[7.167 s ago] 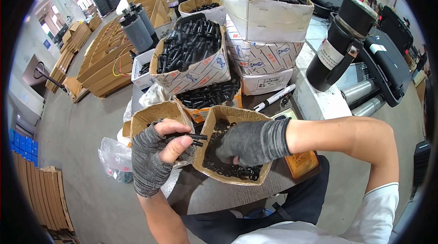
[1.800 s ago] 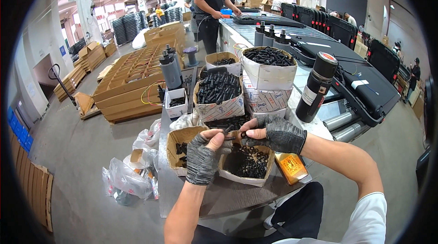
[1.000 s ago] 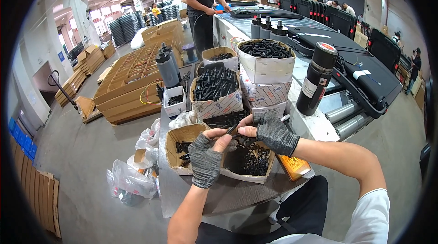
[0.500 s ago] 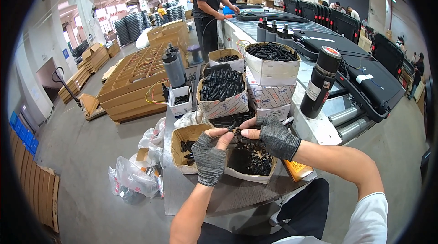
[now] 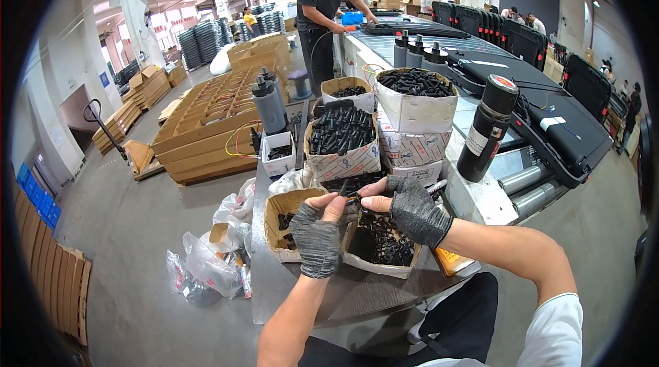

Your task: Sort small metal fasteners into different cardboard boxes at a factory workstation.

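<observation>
Both hands wear grey fingerless gloves and meet over the open boxes on the table. My left hand (image 5: 318,235) pinches a small black plastic part (image 5: 344,187) between thumb and fingers. Just beside it, the thumb and fingers of my right hand (image 5: 412,209) are closed at the same spot; whatever they grip is too small and covered to make out. Below the right hand sits a carton of small black rings (image 5: 382,243). A carton with a few black pieces (image 5: 283,224) stands by the left hand. Behind them, a box is heaped with black tubular parts (image 5: 341,129).
A white box of black parts (image 5: 417,108) tops stacked cartons. To its right stands a black vacuum flask (image 5: 489,127) by a roller conveyor with black panels (image 5: 542,103). Plastic bags (image 5: 209,264) lie left of the table (image 5: 343,295). A co-worker (image 5: 322,17) stands beyond.
The small black part between my fingertips now points more upright. My hands stay close together over the boxes. The whole view has shifted slightly.
</observation>
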